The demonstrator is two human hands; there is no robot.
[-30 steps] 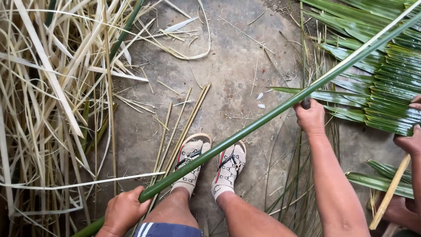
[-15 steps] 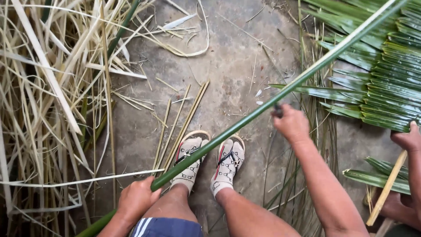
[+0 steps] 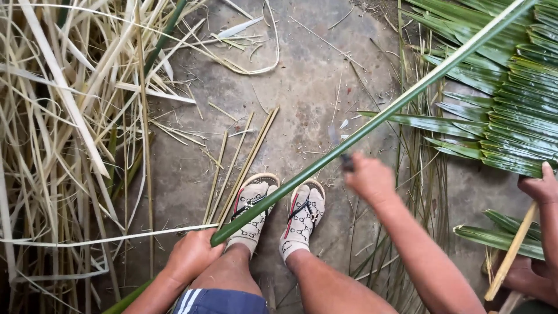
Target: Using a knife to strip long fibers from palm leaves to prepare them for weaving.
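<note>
A long green palm frond stalk (image 3: 372,119) runs diagonally from bottom left to top right, with its green leaflets (image 3: 517,110) fanned out at the right. My left hand (image 3: 192,256) grips the stalk's thick lower end beside my left knee. My right hand (image 3: 366,177), motion-blurred, is closed on a small knife (image 3: 340,148) whose blade sits against the stalk just above my feet. My feet wear patterned socks and sandals (image 3: 279,212).
A heap of dry pale leaf strips (image 3: 70,134) fills the left side. Several split sticks (image 3: 238,168) lie on the concrete floor. Another person's hand (image 3: 540,186) holds a tan stick (image 3: 511,253) at the right edge.
My right hand has slid down the stalk toward me with the knife. My left hand has shifted a little to the right on the stalk's lower end.
</note>
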